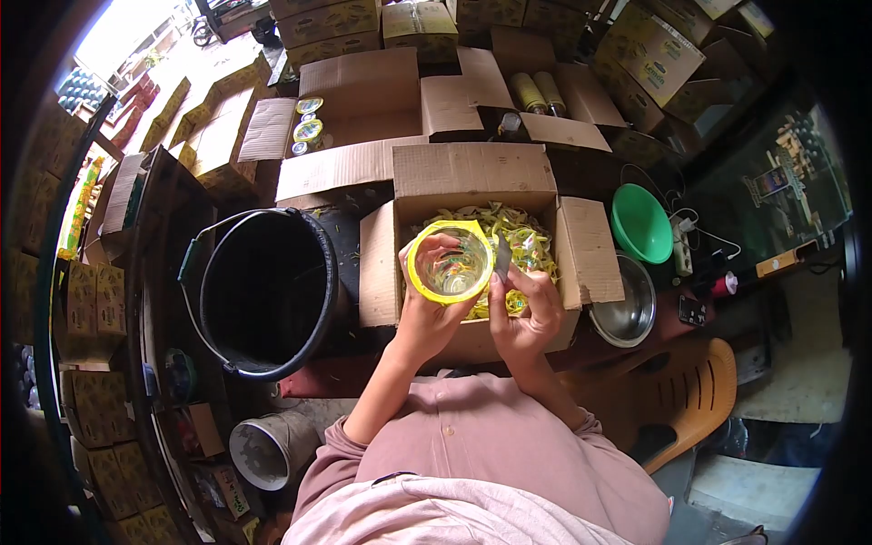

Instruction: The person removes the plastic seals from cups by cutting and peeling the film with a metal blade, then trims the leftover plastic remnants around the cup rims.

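Observation:
My left hand is wrapped round a clear plastic cup with a yellow rim, and its round end faces me. A small pointed yellow tab stands up from the rim. Close to the cup's right side, my right hand pinches a small dark flat blade that points upward. Whether the blade touches the rim I cannot tell. Both hands are over the near side of an open cardboard box. Yellow and green strip scraps fill the box behind the cup.
A big black bucket stands left of the box. To the right are a green bowl and a metal bowl. Behind is another open carton with several lidded cups beside it. An orange chair stands at the right.

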Demonstrator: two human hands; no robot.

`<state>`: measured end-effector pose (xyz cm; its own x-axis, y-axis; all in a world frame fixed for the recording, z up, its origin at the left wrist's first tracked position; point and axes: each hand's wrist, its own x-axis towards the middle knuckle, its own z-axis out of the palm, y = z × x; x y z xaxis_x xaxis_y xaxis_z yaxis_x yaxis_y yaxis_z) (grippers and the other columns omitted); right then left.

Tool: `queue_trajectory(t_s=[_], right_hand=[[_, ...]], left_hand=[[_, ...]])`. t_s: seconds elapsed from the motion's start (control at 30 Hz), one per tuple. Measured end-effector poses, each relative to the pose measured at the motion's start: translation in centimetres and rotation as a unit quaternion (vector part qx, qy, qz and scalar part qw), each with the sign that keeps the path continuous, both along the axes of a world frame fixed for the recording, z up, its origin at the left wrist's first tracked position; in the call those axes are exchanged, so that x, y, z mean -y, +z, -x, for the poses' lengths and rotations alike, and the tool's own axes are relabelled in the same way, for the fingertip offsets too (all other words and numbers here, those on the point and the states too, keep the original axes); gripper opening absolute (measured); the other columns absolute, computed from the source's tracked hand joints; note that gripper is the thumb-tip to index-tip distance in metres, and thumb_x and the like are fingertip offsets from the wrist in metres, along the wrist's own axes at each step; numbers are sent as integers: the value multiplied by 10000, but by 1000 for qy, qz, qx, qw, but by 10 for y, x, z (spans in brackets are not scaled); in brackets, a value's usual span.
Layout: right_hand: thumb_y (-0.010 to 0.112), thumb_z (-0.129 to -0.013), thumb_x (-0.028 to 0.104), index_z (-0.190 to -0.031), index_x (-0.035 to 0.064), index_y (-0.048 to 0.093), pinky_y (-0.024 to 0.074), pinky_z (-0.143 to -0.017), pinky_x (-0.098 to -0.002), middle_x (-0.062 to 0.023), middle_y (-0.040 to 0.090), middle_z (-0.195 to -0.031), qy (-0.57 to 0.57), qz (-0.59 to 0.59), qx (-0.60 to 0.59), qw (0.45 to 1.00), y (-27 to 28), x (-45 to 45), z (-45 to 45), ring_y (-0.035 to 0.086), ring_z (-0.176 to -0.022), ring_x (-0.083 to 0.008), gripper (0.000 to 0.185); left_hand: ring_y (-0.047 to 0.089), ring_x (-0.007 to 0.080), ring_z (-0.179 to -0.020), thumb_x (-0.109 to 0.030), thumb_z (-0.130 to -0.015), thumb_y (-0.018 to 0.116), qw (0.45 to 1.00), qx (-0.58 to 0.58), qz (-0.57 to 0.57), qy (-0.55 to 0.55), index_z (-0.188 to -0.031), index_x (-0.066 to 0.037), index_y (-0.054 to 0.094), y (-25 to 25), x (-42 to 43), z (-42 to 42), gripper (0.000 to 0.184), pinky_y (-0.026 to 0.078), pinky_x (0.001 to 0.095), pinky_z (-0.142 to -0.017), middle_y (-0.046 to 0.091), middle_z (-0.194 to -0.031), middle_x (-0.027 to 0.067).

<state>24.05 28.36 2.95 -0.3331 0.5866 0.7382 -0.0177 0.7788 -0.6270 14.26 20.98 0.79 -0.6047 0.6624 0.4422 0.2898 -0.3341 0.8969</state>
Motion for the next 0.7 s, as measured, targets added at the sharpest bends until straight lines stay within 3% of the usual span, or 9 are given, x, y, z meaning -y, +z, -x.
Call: queue_trajectory(t_s=[0.17,0.6,0.63,0.7], right_hand=[[660,-680,-56,-952,16,644,478,-569,-250,-71,592,-712,3,-19,2,1000,0,0,0,583,-616,-142,282],[636,-675,-65,-976,35,644,477,-589,-272,-82,587,-727,-7,-44,30,999,7,-11,-3,580,-613,-160,317],[674,-678,-37,-876,-5,608,438,-570,-224,-65,552,-694,14,-10,35,999,8,-13,-4,549,-637,-130,211],[677,-690,-31,-875,-1,606,429,-560,-214,-50,538,-687,28,24,11,999,5,-18,-5,540,-637,-117,201]], left_hand=[[454,187,-1072,42,-717,656,1000,11,-5,-4,-1193,-41,297,0,0,-2,602,401,312,-918,414,-1134,100],[454,210,-1085,-4,-675,705,994,-89,50,-31,-1198,-33,310,8,9,0,656,400,334,-923,421,-1121,104],[451,222,-1094,-8,-670,709,993,-90,54,-49,-1208,-33,288,7,10,1,683,395,337,-932,409,-1135,115],[448,231,-1102,-8,-664,710,994,-63,47,-75,-1219,-35,270,3,11,2,709,389,341,-942,397,-1148,121]])
